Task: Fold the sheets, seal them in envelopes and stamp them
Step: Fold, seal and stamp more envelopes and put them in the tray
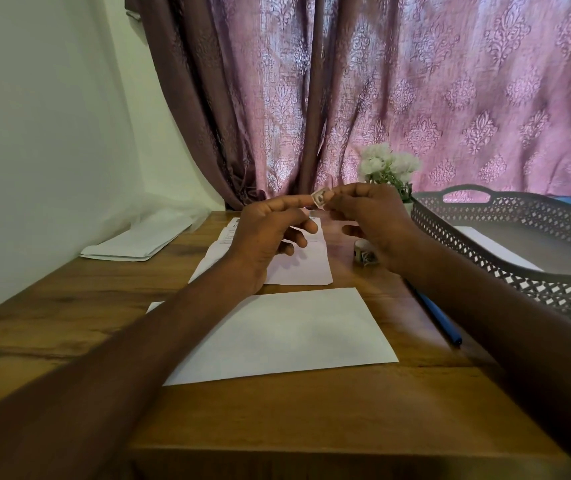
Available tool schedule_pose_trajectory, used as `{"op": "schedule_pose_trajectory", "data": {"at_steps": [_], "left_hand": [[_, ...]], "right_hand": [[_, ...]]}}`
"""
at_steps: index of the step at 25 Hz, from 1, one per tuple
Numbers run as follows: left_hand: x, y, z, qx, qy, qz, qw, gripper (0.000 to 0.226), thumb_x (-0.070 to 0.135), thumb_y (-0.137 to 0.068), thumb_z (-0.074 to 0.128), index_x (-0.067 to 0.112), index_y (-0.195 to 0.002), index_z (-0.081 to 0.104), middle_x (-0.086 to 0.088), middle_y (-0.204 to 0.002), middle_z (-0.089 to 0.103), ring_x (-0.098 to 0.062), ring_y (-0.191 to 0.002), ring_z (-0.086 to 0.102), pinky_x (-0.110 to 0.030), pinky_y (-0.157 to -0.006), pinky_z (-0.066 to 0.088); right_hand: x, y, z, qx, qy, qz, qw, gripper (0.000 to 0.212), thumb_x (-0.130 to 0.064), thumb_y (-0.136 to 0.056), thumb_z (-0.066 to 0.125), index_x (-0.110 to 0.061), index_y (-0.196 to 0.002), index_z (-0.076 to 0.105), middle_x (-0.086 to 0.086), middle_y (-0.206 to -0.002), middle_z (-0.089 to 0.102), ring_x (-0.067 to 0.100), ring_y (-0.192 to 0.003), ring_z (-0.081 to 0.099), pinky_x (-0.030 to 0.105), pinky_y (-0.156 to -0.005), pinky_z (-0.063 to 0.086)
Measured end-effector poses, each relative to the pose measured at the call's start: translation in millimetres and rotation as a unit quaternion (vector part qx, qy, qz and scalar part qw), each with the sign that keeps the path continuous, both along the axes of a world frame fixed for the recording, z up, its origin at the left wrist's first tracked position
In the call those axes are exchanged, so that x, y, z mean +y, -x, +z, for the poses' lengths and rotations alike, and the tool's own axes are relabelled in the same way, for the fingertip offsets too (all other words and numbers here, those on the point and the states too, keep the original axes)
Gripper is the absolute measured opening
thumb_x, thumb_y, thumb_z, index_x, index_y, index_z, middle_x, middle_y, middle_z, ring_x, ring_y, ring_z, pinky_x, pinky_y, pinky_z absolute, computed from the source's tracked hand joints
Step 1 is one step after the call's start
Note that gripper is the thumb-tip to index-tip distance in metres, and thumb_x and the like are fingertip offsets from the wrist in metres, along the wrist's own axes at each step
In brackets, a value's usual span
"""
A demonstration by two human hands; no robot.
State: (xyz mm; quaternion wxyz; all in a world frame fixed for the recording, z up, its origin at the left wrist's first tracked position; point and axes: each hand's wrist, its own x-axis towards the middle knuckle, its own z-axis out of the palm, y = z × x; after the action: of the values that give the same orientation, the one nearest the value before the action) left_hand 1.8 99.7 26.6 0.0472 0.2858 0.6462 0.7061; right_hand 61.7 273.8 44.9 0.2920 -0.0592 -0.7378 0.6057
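A small stamp (319,197) is held up in the air between both hands, above the far middle of the table. My left hand (270,233) touches it with the fingertips from the left; my right hand (370,220) pinches it from the right. A white envelope (291,334) lies flat on the wooden table (69,306) below my forearms. Behind it lies a folded printed sheet (308,265), partly hidden by my left hand. A small roll of stamps (363,254) sits on the table under my right hand.
A grey perforated tray (519,220) with a white envelope (495,247) in it stands at the right. A blue pen (440,320) lies beside it. More envelopes (138,240) lie at the far left by the wall. White flowers (388,166) stand before the curtain.
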Motion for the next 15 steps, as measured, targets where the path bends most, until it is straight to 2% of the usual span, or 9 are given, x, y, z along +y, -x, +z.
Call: {"op": "schedule_pose_trajectory", "data": {"at_steps": [4,6,10,12,15], "left_hand": [[0.7,-1.5,0.4,0.000,-0.002,-0.025,1.000,0.027,0.013,-0.102,0.064,0.016,-0.127,0.074,-0.010,-0.089,0.079,-0.019,-0.065,0.067,-0.028,-0.060,0.053],[1.5,-3.7,1.5,-0.008,-0.007,-0.030,0.999,0.027,0.015,-0.101,0.066,0.016,-0.127,0.073,-0.009,-0.088,0.078,-0.018,-0.065,0.067,-0.027,-0.059,0.053],[1.1,-3.7,2.2,0.002,0.026,0.005,1.000,0.024,0.017,-0.098,0.071,0.016,-0.122,0.073,-0.006,-0.082,0.078,-0.017,-0.061,0.066,-0.027,-0.057,0.051],[-2.8,0.7,0.8,0.057,0.079,0.031,0.995,0.018,0.019,-0.098,0.071,0.015,-0.115,0.076,-0.005,-0.077,0.077,-0.016,-0.057,0.064,-0.026,-0.054,0.049],[-9.0,3.3,2.7,0.163,0.197,0.011,0.967,0.010,0.020,-0.095,0.075,0.016,-0.101,0.081,0.001,-0.073,0.077,-0.007,-0.056,0.062,-0.019,-0.050,0.046]], "right_hand": [[0.2,2.8,0.7,-0.014,0.130,0.039,0.991,0.024,-0.019,-0.090,0.078,-0.006,-0.110,0.077,0.009,-0.093,0.077,0.013,-0.080,0.070,0.029,-0.066,0.052],[-0.2,3.0,0.9,-0.014,0.157,0.049,0.986,0.025,-0.021,-0.092,0.077,-0.007,-0.112,0.077,0.010,-0.098,0.078,0.012,-0.080,0.069,0.028,-0.067,0.052],[0.2,2.7,0.6,-0.008,0.124,0.019,0.992,0.008,-0.020,-0.094,0.074,-0.013,-0.096,0.077,0.003,-0.087,0.078,0.009,-0.074,0.070,0.028,-0.067,0.052],[4.3,-1.0,3.0,-0.023,0.088,0.006,0.996,0.010,-0.021,-0.093,0.075,-0.012,-0.095,0.076,0.001,-0.084,0.078,0.012,-0.078,0.071,0.029,-0.069,0.054],[10.8,-12.9,11.1,-0.075,-0.044,0.015,0.996,0.013,-0.023,-0.091,0.078,-0.011,-0.097,0.078,0.002,-0.084,0.079,0.011,-0.077,0.072,0.029,-0.069,0.057]]}}
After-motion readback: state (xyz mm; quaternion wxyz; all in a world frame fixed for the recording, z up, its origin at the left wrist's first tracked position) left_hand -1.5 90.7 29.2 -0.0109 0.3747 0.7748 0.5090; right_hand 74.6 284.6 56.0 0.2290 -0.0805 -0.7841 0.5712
